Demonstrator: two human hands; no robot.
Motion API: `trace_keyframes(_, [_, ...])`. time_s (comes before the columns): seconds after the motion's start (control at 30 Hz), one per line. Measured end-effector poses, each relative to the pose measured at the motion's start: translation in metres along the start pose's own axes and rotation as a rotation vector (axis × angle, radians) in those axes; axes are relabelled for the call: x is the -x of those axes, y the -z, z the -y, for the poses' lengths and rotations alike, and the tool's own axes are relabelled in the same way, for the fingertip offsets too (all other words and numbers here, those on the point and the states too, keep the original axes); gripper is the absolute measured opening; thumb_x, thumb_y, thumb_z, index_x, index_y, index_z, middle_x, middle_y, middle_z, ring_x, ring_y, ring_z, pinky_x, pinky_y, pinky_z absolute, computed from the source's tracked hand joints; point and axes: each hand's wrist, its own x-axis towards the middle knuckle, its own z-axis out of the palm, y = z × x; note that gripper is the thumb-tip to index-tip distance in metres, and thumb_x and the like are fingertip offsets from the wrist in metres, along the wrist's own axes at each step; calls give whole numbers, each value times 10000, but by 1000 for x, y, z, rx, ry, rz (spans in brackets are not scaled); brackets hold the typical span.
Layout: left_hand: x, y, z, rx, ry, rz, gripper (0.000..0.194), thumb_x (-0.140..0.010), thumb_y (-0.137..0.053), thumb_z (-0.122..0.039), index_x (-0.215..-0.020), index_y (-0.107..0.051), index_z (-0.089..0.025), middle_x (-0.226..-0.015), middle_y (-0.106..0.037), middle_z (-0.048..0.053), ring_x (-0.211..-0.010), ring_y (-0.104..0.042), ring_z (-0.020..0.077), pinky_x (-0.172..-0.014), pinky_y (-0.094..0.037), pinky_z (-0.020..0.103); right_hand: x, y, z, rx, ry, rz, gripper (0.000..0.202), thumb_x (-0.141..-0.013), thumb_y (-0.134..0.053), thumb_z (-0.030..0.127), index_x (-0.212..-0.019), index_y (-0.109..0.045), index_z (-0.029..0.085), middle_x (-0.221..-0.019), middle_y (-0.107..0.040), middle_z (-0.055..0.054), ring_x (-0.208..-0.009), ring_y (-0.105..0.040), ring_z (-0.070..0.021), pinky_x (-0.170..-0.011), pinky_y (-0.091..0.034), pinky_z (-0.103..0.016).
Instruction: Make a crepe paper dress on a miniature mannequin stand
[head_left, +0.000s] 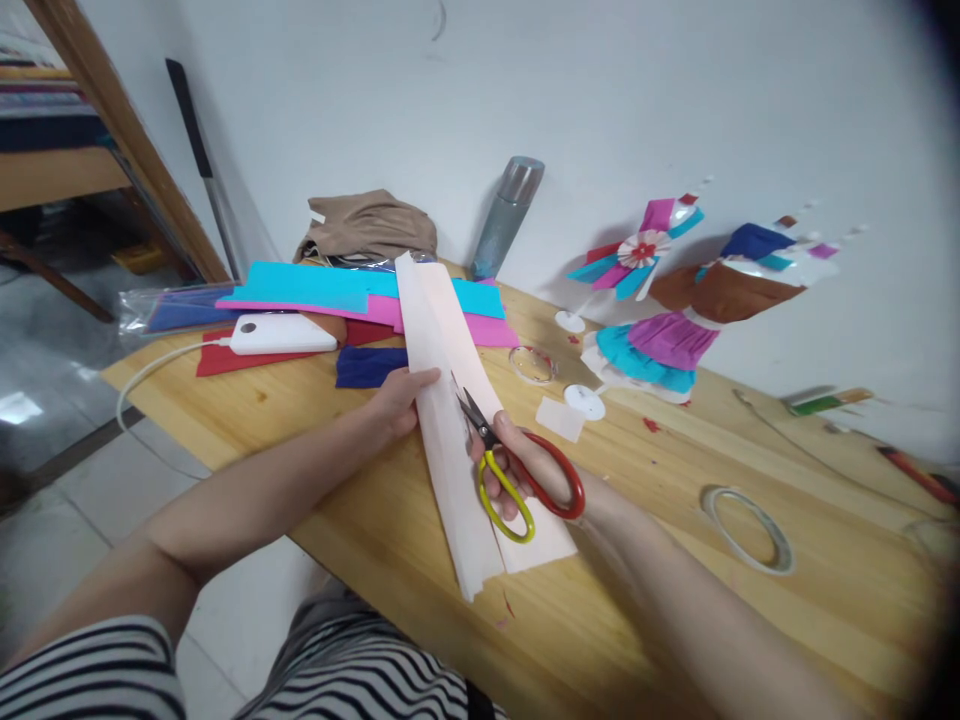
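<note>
A long pale pink paper strip point(442, 430) lies across the wooden table, its far end over turquoise paper point(300, 287) and magenta paper point(382, 310). My left hand point(405, 398) pinches the strip's left edge, thumb on top. My right hand point(521, 460) holds scissors point(486, 432) with one red and one yellow handle. Their blades are parted and lie over the strip, pointing up and to the left. More pale pink paper point(536, 535) sits beneath my right hand, beside the strip.
A white power bank point(283, 333) with a cable rests at the left. Behind stand a grey bottle point(504, 220) and brown cloth point(367, 225). Paper dress figures point(667, 345) stand at the back right, a tape roll point(748, 530) at the right. The table's edge point(352, 590) is near my body.
</note>
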Motion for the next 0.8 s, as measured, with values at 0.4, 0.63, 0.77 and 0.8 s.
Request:
trace_keyframes(0.4, [2, -7, -1, -18, 8, 33, 197, -717, -744, -277, -855, -733, -136, -842, -770, 124, -820, -694, 306, -847, -501, 437, -15, -5, 11, -6, -44, -33, 628, -835, -431, 796, -812, -521, 174, -522, -589, 9, -354, -547, -98, -362, -287, -180])
trace_keyframes(0.63, [8, -18, -4, -48, 19, -79, 91, -768, -664, -227, -788, -708, -150, -793, -761, 112, -738, -696, 263, -815, -540, 411, -25, -7, 1, 12, 31, -49, 651, -747, -493, 841, -806, -514, 193, -470, -526, 49, -300, -491, -103, -318, -313, -202])
trace_keyframes(0.77, [9, -21, -6, -23, 18, -147, 54, -770, -667, -197, -780, -703, -159, -791, -761, 97, -737, -699, 247, -836, -538, 393, -28, -8, -8, -21, 84, -65, 666, -699, -539, 863, -802, -505, 206, -420, -425, 99, -260, -382, -82, -289, -331, -213])
trace_keyframes(0.8, [8, -21, -6, -20, 20, -148, 51, -767, -673, -199, -783, -702, -161, -794, -762, 98, -742, -700, 249, -836, -537, 392, -29, -8, -9, -28, 89, -65, 673, -693, -539, 870, -802, -503, 207, -414, -411, 105, -258, -367, -78, -287, -328, -211])
